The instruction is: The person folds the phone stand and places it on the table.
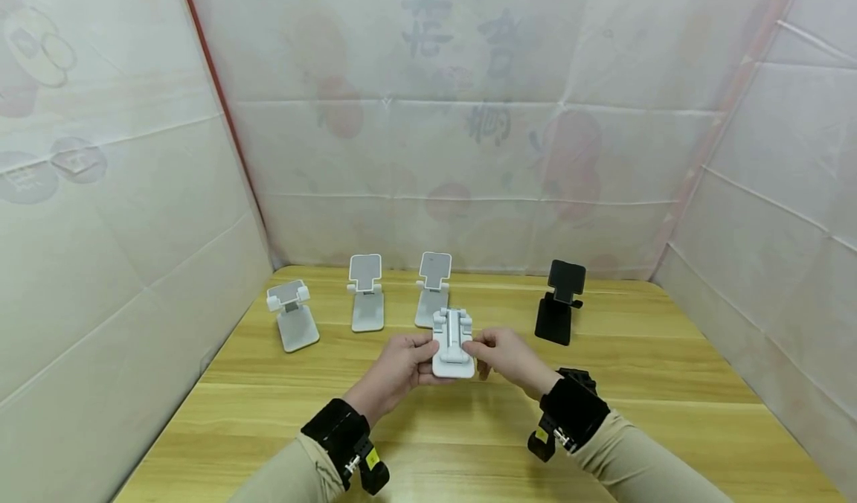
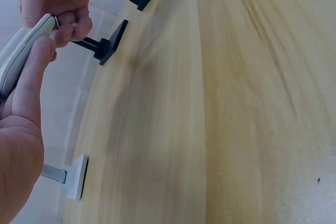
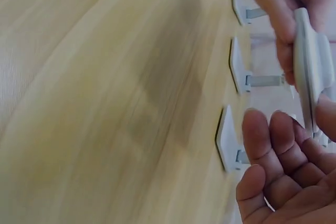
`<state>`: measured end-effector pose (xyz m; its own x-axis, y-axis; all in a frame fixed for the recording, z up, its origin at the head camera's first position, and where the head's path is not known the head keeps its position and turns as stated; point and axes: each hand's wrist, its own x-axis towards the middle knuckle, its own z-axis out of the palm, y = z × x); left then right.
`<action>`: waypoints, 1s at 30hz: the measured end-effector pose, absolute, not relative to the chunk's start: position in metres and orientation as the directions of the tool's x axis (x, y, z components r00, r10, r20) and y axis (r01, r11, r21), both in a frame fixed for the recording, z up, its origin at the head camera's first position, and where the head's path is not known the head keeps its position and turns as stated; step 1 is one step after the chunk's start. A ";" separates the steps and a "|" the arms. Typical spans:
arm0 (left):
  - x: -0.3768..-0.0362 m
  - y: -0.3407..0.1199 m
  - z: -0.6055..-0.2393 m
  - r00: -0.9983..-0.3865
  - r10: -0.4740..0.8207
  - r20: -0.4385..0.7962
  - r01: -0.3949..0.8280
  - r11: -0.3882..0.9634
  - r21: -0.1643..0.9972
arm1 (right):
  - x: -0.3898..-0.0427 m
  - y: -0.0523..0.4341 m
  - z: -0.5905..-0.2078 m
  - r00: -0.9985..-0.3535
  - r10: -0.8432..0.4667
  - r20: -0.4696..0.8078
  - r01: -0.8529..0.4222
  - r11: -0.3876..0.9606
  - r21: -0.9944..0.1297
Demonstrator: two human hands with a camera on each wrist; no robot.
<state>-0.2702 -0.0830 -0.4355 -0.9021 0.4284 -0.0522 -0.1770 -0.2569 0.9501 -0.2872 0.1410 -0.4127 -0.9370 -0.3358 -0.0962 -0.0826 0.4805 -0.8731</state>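
Hands (image 1: 402, 369) (image 1: 505, 358) grip folded white stand (image 1: 453, 347).

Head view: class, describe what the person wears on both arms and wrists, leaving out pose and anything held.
Both arms wear beige long sleeves. Each wrist carries a black strap bearing a small black camera mount with metal screws; the left mount shows a yellow sticker. The left hand and right hand are bare, no gloves or rings visible.

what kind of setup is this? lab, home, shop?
Probably a makeshift recording booth: a wooden table walled in by white sheeting, four unfolded phone stands lined up at the back, both hands holding a folded white phone stand.
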 end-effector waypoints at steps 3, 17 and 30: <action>-0.270 -0.082 -0.438 -0.900 0.432 -0.058 -0.178 -0.244 0.953 | -0.288 0.143 -0.414 -0.923 -0.360 -0.140 -0.039 0.447 -0.894; -0.268 -0.079 -0.446 -0.898 0.434 -0.071 -0.177 -0.207 0.962 | -0.280 0.143 -0.424 -0.918 -0.337 -0.211 0.095 0.330 -0.939; -0.268 -0.088 -0.445 -0.924 0.357 -0.140 -0.119 0.080 0.990 | -0.278 0.148 -0.431 -0.910 -0.310 -0.275 0.161 0.348 -0.924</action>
